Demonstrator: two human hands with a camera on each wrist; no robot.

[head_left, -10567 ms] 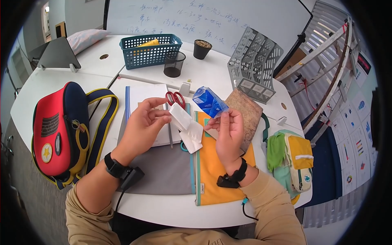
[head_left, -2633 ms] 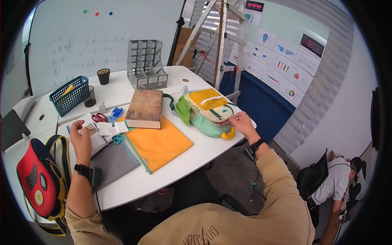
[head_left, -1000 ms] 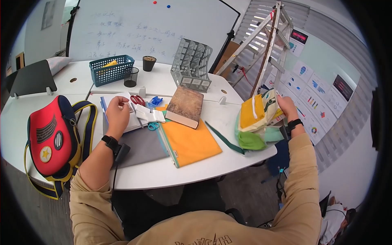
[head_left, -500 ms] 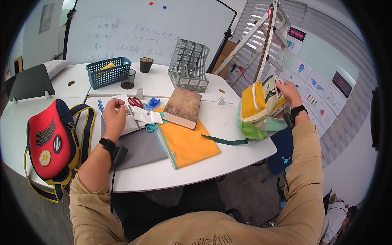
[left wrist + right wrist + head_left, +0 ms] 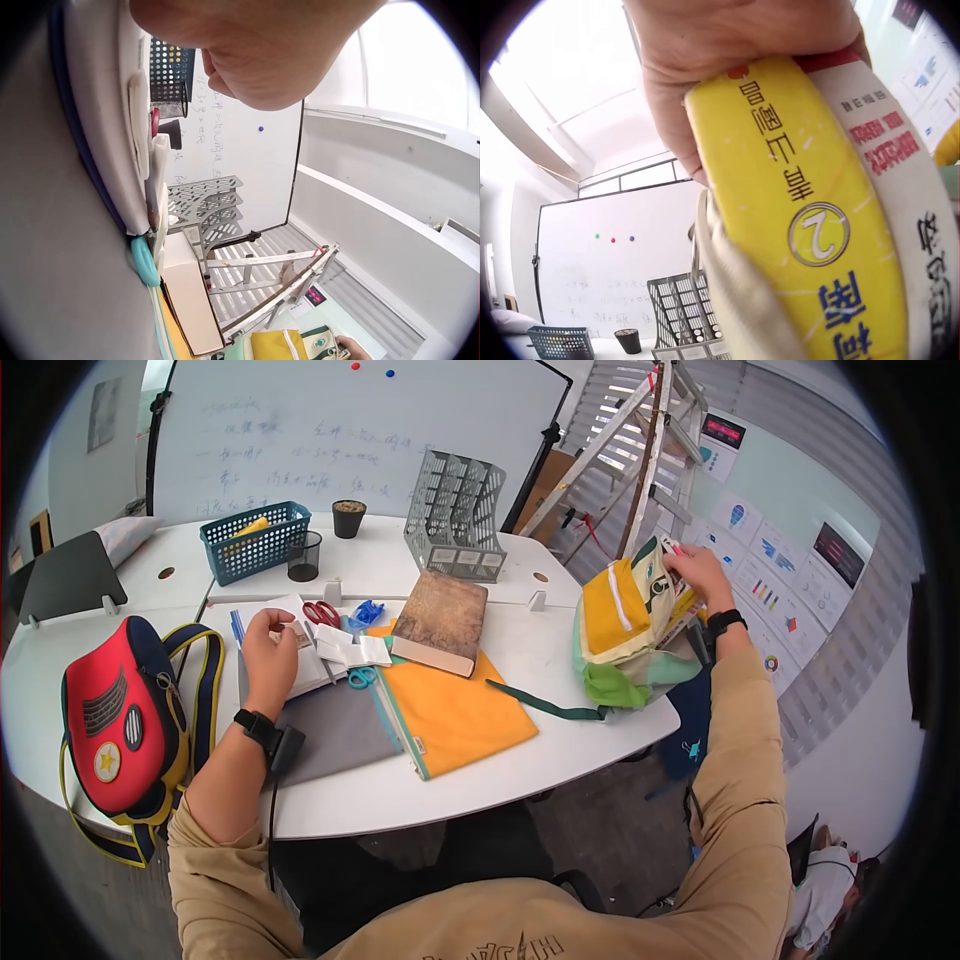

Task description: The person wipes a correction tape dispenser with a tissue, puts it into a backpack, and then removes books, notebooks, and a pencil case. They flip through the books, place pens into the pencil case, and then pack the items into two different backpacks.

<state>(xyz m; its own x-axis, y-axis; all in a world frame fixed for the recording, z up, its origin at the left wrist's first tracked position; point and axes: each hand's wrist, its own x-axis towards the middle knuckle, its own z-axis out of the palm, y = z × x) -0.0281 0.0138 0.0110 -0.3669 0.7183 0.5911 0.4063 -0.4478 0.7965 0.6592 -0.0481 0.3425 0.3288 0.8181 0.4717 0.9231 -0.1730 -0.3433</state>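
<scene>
In the head view my right hand (image 5: pixel 700 575) grips the tops of books (image 5: pixel 683 610) in the mouth of the cream, yellow and green backpack (image 5: pixel 612 613). The right wrist view shows that hand (image 5: pixel 742 45) around a yellow book (image 5: pixel 802 202) and a white one (image 5: pixel 900 165), with the bag's cream edge beside them. My left hand (image 5: pixel 270 665), loosely curled and holding nothing, is over the white notebook (image 5: pixel 313 670). Near it are red scissors (image 5: pixel 322 613), white packets (image 5: pixel 355 650), a blue packet (image 5: pixel 367 613) and teal scissors (image 5: pixel 361 677).
A thick brown book (image 5: pixel 441 622) overlaps the orange pouch (image 5: pixel 455 710), beside a grey pouch (image 5: pixel 335 730). The red backpack (image 5: pixel 115 710) stands at left. Behind are a teal basket (image 5: pixel 255 545), mesh cup (image 5: pixel 304 557), plant pot (image 5: pixel 348 520) and grey file rack (image 5: pixel 455 515).
The white and blue packets, earlier in my hands, lie on the table. My right hand has moved to the green backpack, which has turned more upright, with books showing at its mouth.
</scene>
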